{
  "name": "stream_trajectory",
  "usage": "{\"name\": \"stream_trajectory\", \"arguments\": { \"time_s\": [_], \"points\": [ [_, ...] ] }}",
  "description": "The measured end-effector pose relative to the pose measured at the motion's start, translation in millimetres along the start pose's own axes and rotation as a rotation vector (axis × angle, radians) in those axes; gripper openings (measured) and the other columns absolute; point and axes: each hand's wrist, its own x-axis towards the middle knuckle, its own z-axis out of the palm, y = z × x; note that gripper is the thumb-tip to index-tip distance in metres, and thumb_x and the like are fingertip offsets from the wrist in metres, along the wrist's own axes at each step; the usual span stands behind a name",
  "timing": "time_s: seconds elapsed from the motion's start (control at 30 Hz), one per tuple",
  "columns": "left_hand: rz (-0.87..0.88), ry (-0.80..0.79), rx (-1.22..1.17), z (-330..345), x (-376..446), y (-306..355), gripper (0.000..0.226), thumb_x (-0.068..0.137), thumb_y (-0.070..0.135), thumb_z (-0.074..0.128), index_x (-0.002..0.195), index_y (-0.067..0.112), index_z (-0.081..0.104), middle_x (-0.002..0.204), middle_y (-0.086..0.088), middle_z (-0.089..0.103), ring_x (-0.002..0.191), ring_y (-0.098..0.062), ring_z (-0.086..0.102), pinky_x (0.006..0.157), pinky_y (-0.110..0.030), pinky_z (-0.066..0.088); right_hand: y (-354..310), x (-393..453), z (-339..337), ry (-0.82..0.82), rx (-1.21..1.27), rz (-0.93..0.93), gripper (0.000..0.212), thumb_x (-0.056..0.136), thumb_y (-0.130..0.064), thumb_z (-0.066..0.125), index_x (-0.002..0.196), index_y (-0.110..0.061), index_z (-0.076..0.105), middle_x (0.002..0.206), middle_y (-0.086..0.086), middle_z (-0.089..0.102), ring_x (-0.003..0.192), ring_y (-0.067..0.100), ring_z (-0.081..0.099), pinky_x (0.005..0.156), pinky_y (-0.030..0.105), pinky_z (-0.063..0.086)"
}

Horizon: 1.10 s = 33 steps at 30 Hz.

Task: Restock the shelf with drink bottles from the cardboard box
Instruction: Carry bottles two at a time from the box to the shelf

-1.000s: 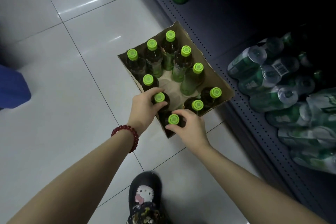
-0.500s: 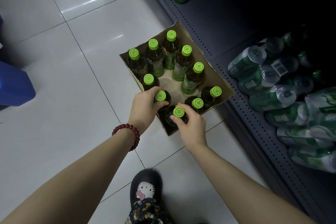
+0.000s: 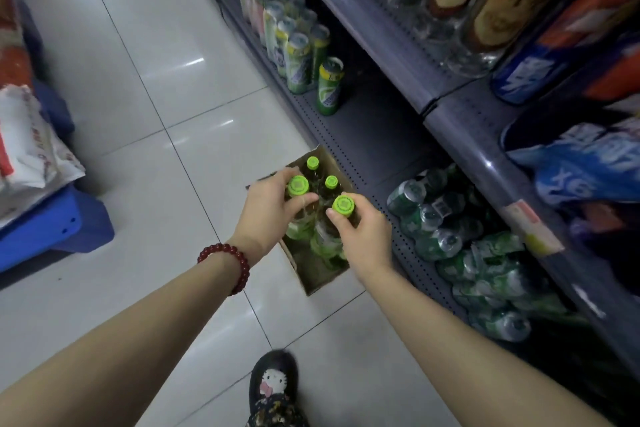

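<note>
Gripping only the necks just under the green caps, the left hand [image 3: 268, 208] and right hand [image 3: 363, 236] each pinch one drink bottle [image 3: 298, 218] at frame centre, above the cardboard box [image 3: 311, 274] on the floor. A neck could slip through the curled fingers (the full weight hangs below), or a base could clip the bottles left in the box. Beside the box, the lower shelf [image 3: 363, 135] has bare space near a green can [image 3: 329, 87]; its lettering is too blurred to read.
</note>
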Motion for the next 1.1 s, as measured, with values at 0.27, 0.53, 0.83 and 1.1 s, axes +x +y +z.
{"name": "stream_trajectory", "arguments": {
  "time_s": [0.27,0.53,0.83,1.1],
  "points": [
    [0.133,0.082,-0.037,-111,18,145,0.034,0.08,0.035,0.07,0.103,0.011,0.064,0.084,-0.002,0.067,0.076,-0.012,0.059,0.068,-0.013,0.046,-149,8,-92,0.077,0.072,-0.149,0.018,0.084,-0.031,0.067,0.1,-0.022,0.064,0.088,-0.006,0.069,0.088,0.013,0.064,0.08,0.029,0.05],
    [0.33,0.107,-0.049,-238,23,302,0.03,0.077,0.038,0.072,0.092,0.011,0.07,0.084,-0.001,0.072,0.082,-0.017,0.067,0.079,-0.036,0.054,-316,-6,-195,0.214,0.079,-0.264,0.013,0.087,-0.035,0.064,0.092,-0.023,0.065,0.087,-0.006,0.07,0.085,0.011,0.063,0.074,0.025,0.045],
    [0.462,0.093,-0.236,-351,-12,455,0.02,0.076,0.028,0.076,0.091,0.015,0.073,0.081,0.003,0.073,0.076,-0.009,0.067,0.078,-0.029,0.057,-473,-51,-304,0.358,0.021,-0.412,0.021,0.084,-0.037,0.065,0.082,-0.017,0.067,0.078,-0.001,0.072,0.077,0.018,0.066,0.074,0.04,0.052],
    [0.628,-0.014,-0.336,-391,-47,573,0.021,0.073,0.03,0.078,0.09,0.018,0.075,0.083,-0.001,0.075,0.077,-0.012,0.068,0.083,-0.039,0.057,-553,-119,-414,0.446,-0.042,-0.403,0.023,0.082,-0.038,0.07,0.082,-0.015,0.073,0.086,0.004,0.076,0.087,0.018,0.07,0.084,0.037,0.054]
  ]
}}
